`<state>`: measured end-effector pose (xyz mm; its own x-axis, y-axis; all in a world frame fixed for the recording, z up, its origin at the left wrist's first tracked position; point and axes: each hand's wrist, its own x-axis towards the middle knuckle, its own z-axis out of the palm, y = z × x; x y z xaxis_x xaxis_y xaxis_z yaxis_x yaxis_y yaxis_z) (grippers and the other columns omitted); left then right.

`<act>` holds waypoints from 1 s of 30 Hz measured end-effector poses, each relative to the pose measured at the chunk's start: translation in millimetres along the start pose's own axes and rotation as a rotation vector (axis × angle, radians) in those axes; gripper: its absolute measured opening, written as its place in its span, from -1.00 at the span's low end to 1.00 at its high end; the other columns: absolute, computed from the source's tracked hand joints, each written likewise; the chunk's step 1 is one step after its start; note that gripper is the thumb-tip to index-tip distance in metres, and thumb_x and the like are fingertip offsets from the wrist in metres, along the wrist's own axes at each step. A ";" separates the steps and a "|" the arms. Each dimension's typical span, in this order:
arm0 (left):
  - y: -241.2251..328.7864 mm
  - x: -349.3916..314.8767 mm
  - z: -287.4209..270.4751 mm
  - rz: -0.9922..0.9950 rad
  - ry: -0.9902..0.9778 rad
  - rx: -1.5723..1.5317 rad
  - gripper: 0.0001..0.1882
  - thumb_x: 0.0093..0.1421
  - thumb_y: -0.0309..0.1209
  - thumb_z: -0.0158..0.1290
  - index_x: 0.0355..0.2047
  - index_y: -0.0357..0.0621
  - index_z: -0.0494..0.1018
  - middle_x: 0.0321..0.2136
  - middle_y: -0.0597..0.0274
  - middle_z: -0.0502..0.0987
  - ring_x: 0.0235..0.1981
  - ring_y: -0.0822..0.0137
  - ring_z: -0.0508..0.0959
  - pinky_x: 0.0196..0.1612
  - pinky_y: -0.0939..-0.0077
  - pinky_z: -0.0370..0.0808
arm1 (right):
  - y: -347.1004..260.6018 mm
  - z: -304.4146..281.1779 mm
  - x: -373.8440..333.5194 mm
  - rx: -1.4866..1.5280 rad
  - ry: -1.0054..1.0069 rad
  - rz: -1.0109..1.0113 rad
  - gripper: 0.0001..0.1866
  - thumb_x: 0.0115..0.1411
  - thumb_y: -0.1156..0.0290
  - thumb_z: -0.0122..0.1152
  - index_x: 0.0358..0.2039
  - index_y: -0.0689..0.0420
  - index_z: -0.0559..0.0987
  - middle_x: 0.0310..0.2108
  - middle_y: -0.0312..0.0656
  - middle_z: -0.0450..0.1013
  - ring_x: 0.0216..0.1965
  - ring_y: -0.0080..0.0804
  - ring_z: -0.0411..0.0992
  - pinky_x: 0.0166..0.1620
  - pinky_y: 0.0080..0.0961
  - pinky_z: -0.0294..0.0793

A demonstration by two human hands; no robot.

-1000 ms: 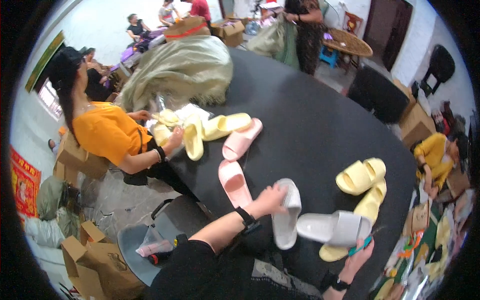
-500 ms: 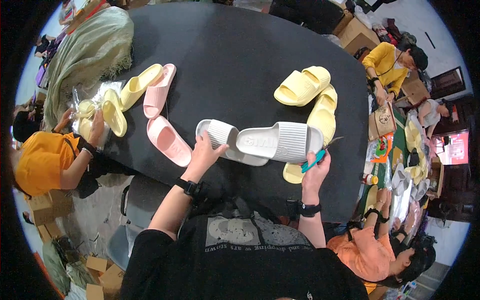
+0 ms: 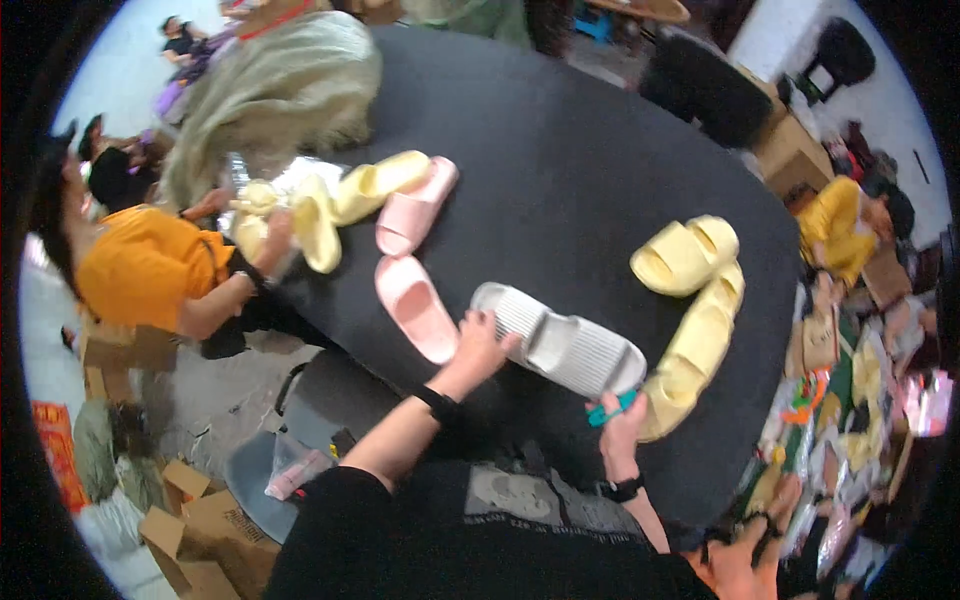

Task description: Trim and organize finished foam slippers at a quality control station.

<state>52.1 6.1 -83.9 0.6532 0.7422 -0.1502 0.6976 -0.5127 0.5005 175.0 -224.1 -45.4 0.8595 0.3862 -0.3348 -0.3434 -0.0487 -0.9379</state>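
Note:
Two grey slippers with ribbed straps lie end to end, partly overlapping, on the dark table in front of me. My left hand (image 3: 482, 345) has its fingers closed on the edge of the left grey slipper (image 3: 518, 312). At the right grey slipper (image 3: 597, 358), my right hand (image 3: 623, 438) holds teal-handled scissors (image 3: 611, 408) against the palm, near the slipper's end. The scissors' blades are too blurred to make out. Beside my left hand lies a pink slipper (image 3: 414, 310), with another pink slipper (image 3: 417, 213) beyond it. Yellow slippers (image 3: 706, 330) line up right of the grey pair.
On the left, a person in orange (image 3: 150, 265) handles yellow slippers in clear plastic. A pale green woven sack (image 3: 275, 95) covers the table's far left. A chair (image 3: 265, 480) stands below the table's left edge. Cardboard boxes (image 3: 215, 525) are on the floor. People work at the right.
The view has swung, so the table appears tilted and shifted. The right grey slipper has come down in line with the left one. My right hand still holds the scissors.

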 end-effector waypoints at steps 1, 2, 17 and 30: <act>1.5 -0.3 2.3 -0.006 -0.028 0.034 -0.27 0.07 -0.02 0.09 0.02 -0.44 0.23 -0.06 -0.32 0.28 -0.07 -0.19 0.34 -0.02 0.06 0.35 | 0.8 -1.9 6.7 0.022 0.007 -0.010 -0.59 0.05 0.49 0.19 -0.11 0.22 0.27 -0.29 -0.15 0.38 -0.47 -0.37 0.45 -0.46 -0.45 0.55; 10.5 0.6 2.6 -0.015 -0.039 0.020 -0.25 0.07 -0.01 0.07 0.03 -0.45 0.22 -0.04 -0.32 0.27 -0.06 -0.20 0.34 -0.01 0.03 0.35 | 4.0 -10.2 15.5 0.033 0.027 -0.019 -0.60 0.04 0.50 0.18 -0.12 0.22 0.28 -0.30 -0.15 0.38 -0.47 -0.37 0.45 -0.47 -0.44 0.55; -29.7 3.7 -83.5 0.091 0.579 -0.148 -0.57 0.02 -0.43 0.13 -0.10 -0.31 0.34 -0.08 -0.14 0.35 -0.04 -0.08 0.36 0.04 0.17 0.30 | -84.3 -68.5 107.9 0.417 0.255 -0.279 -0.78 0.11 0.37 0.10 -0.37 0.29 0.41 -0.49 -0.16 0.38 -0.47 -0.38 0.38 -0.36 -0.44 0.35; -86.0 34.2 -95.4 -0.267 0.428 0.084 -0.39 0.01 -0.27 0.15 0.08 -0.08 0.25 0.10 -0.05 0.20 0.09 -0.16 0.23 0.07 -0.02 0.24 | -52.9 -10.9 69.6 0.283 0.210 -0.091 -0.73 0.16 0.46 0.07 -0.13 0.17 0.33 -0.45 -0.22 0.40 -0.46 -0.47 0.40 -0.48 -0.52 0.43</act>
<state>-13.6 116.7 -50.8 0.2819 0.9533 0.1079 0.8565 -0.3008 0.4195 257.1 -204.7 -20.0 0.9403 0.1780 -0.2900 -0.3278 0.2458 -0.9122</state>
